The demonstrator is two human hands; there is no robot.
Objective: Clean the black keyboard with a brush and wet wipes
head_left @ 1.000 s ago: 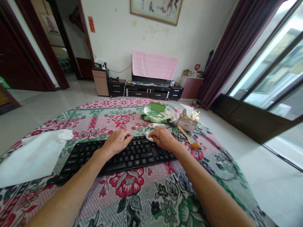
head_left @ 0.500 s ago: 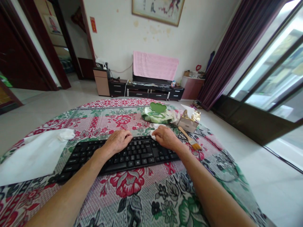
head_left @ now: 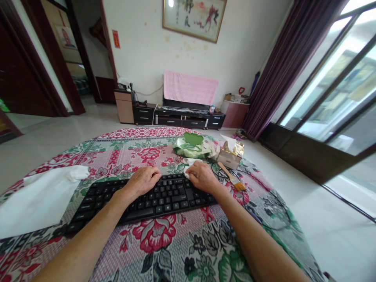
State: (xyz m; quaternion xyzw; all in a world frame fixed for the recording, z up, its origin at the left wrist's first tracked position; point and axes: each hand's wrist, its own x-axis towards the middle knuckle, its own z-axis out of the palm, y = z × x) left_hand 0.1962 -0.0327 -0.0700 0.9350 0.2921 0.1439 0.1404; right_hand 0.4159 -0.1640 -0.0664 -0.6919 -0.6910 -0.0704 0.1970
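A black keyboard (head_left: 167,201) lies at a slant across the flowered tablecloth. My left hand (head_left: 144,181) rests over its middle, with fingers curled at the far edge; the fingertips are partly hidden. At the far edge toward the keyboard's right end, my right hand (head_left: 202,177) is closed on a crumpled white wipe (head_left: 187,170). Part of this wipe spreads out beyond the knuckles. The right hand covers some of the number keys.
A green-lidded wipes pack (head_left: 192,145) and a tissue box (head_left: 229,158) stand beyond my right hand. A wooden-handled brush (head_left: 232,177) lies among black cables (head_left: 273,228). White cloth (head_left: 41,197) is spread at the left. The round table (head_left: 152,258) has a patterned cover.
The view has tilted up a little, so the table sits lower in the picture. Both hands keep nearly the same places on the keyboard.
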